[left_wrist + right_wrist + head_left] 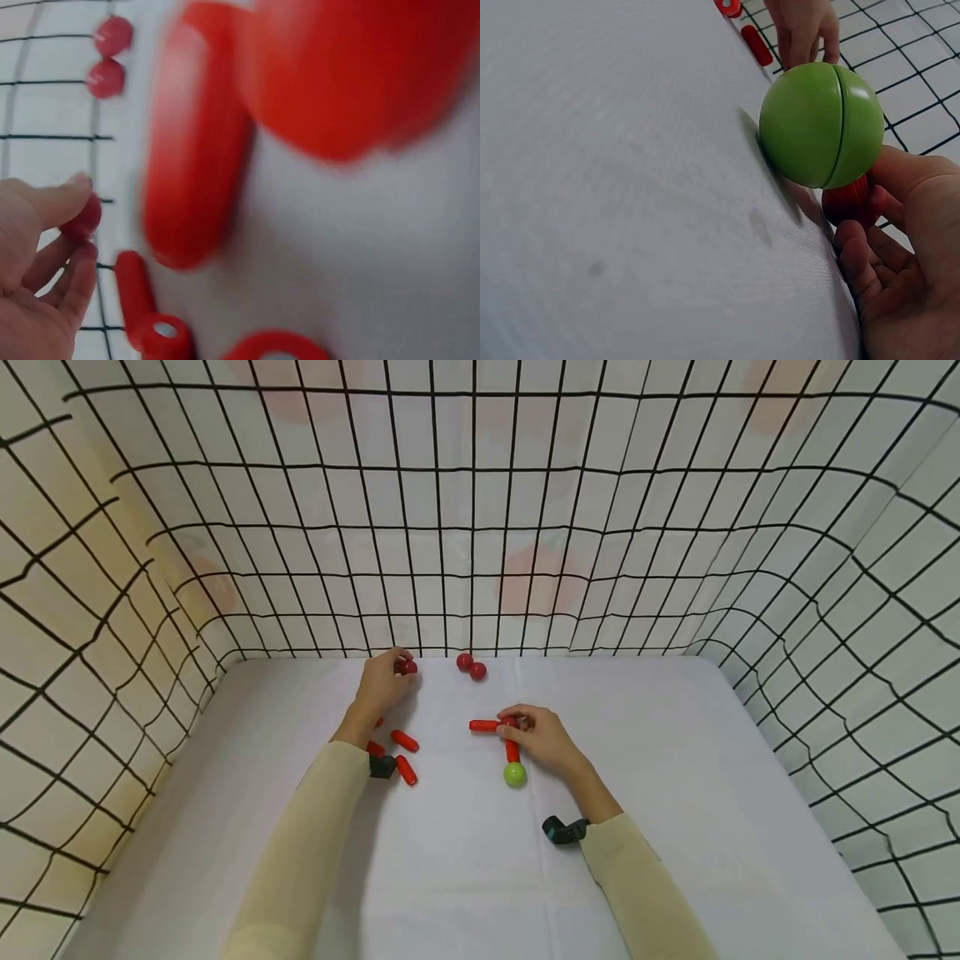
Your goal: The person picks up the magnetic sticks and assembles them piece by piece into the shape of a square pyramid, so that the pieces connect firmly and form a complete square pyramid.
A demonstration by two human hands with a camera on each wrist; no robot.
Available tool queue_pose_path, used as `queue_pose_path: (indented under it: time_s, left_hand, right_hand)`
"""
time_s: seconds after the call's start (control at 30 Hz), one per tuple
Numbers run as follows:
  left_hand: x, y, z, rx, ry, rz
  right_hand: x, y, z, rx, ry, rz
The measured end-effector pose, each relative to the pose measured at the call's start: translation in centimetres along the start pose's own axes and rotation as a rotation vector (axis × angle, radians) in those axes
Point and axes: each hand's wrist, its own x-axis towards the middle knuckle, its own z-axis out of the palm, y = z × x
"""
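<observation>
Test booth: white table (675,793), grid-lined walls (675,527).

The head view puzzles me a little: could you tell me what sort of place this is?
Probably a staged recording booth, not a home or workshop: a white table is enclosed on three sides by black-gridded cloth walls, and only small toy pieces lie on it, such as red rods and a green ball.

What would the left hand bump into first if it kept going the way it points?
The left hand already has its fingers on a red ball. Past that ball, it would probably meet the grid wall at the back of the table, though depth is hard to judge.
</observation>
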Motion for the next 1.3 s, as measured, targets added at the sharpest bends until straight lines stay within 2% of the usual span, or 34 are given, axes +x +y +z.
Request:
queue_pose_path:
  time_s: [0.2,0.3,0.4,0.6,0.83,1.0,1.3]
  left_hand:
    - [-1.9,1.8,-0.7,-0.078,0.003,0.073]
    - [-3.3,2.3,-0.6,-0.107,-0.03,0.104]
    - [-4.7,2.4,-0.1,-0.117,-0.086,0.128]
    - [-6.9,2.4,1.6,-0.153,-0.177,0.125]
    - [-7.7,2.7,3.5,-0.16,-0.214,0.161]
    - [-8.0,3.0,3.9,-0.164,-0.234,0.153]
    - [-8.3,3.3,4.4,-0.164,-0.252,0.178]
  right_hand:
    - [0.1,-0.3,-0.3,0.007,0.003,-0.007]
    - [0.1,-0.3,-0.3,0.004,0.005,0.004]
    - [0.1,-0.2,-0.3,0.003,0.007,0.006]
    - [0.1,0.1,-0.4,0.011,0.006,0.003]
    - [-0.2,0.1,-0.4,0.013,0.012,0.005]
    - [0.0,0.2,-0.3,0.012,0.007,-0.005]
    - [-0.1,0.1,-0.1,0.02,0.005,-0.008]
